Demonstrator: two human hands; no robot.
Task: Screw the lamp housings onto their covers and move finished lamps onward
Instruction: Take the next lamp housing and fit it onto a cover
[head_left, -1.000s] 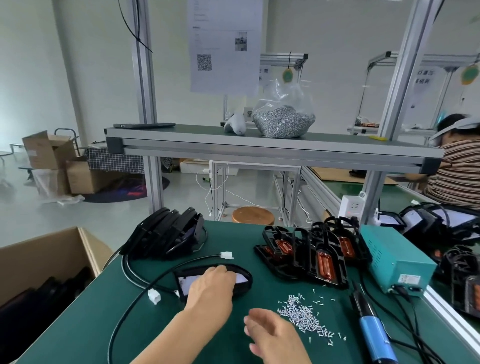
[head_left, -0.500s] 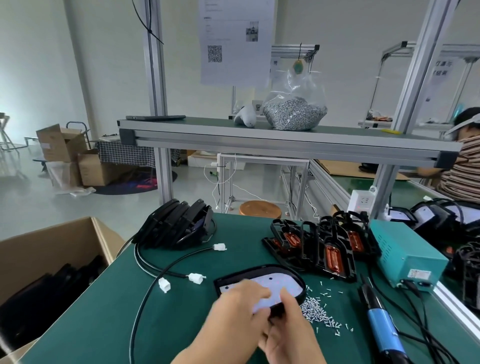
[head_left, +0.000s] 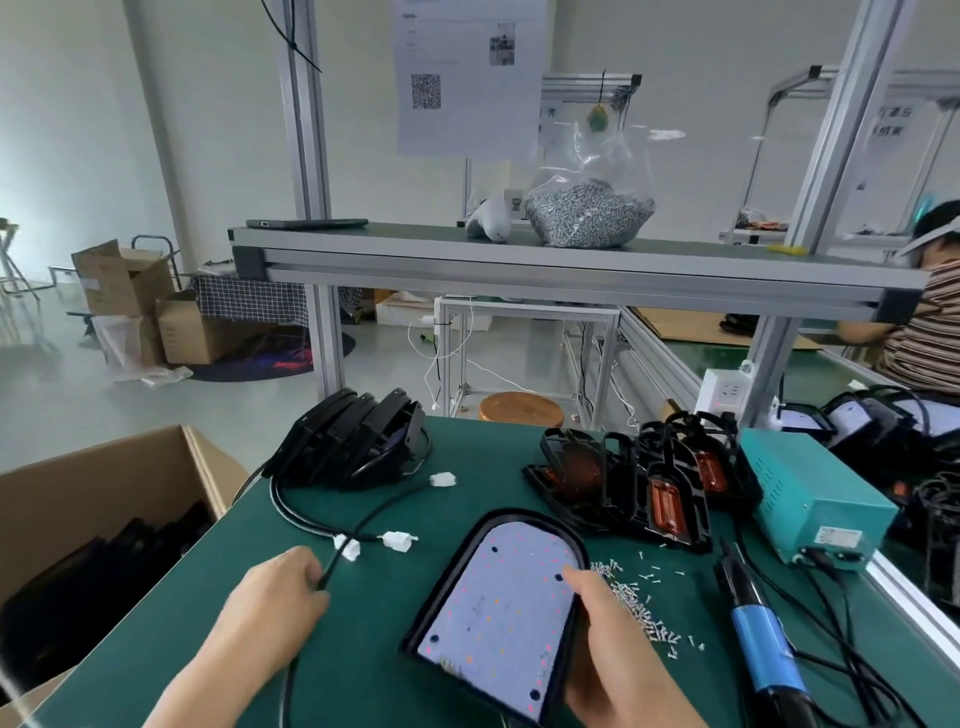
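on green mat (head_left: 493, 467), right grip (head_left: 613, 639) clasps arched cover (head_left: 498, 597); left grip (head_left: 270, 608) pinches black cable (head_left: 287, 691).

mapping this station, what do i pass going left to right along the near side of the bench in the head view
cardboard box → left hand gripping a black cable → LED lamp panel → loose screws → blue electric screwdriver

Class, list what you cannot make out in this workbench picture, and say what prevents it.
Head view:
- Paper sheet: print too small and blurred.
- Right hand: fingers hidden under the lamp panel.
- Cardboard box: contents too dark, cut by the left edge.
- Screwdriver: lower end cut by the bottom edge.
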